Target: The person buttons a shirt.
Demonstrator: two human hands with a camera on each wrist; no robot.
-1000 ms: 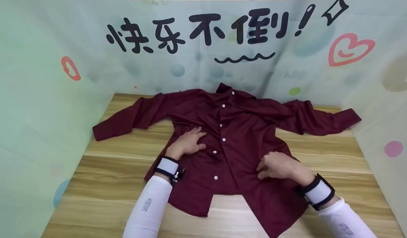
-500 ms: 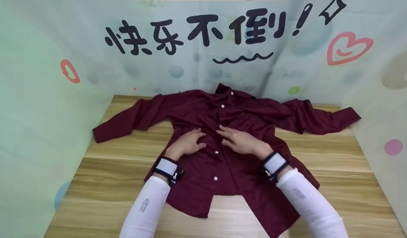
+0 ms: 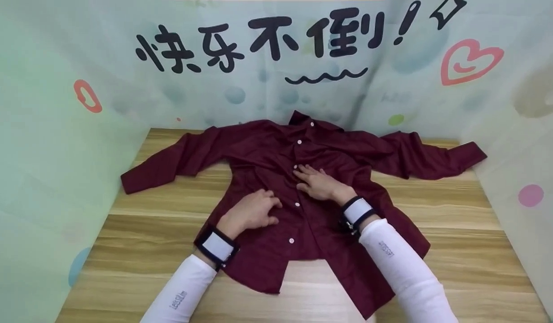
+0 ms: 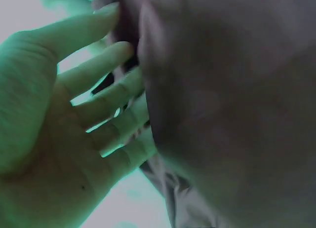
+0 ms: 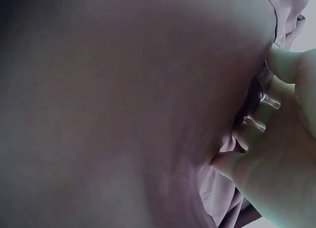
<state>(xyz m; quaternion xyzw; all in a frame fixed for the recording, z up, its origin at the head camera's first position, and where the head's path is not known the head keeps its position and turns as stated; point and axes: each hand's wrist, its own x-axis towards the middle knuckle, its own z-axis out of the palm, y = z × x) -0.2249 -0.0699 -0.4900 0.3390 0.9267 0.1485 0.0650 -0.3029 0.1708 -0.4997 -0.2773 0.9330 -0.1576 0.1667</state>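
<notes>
A maroon button-up shirt lies front up, its sleeves spread to both sides and white buttons running down the middle. Over the shirt's left front panel is my left hand, palm down with fingers relaxed. The left wrist view shows that hand with its fingers spread, fingertips right at the cloth. My right hand rests on the shirt beside the button row, fingertips near a button. In the right wrist view the fingertips of this hand meet the fabric, which fills most of that picture.
The shirt lies on a wood-grain table. A printed cloth backdrop with black lettering and a heart stands close behind the collar. Pale cloth walls border the left and right edges; the right cuff lies close to one.
My right hand has moved from the shirt's lower right panel up and inward to the button row. My left hand has shifted slightly down toward me. The shirt's lower right part has spread out.
</notes>
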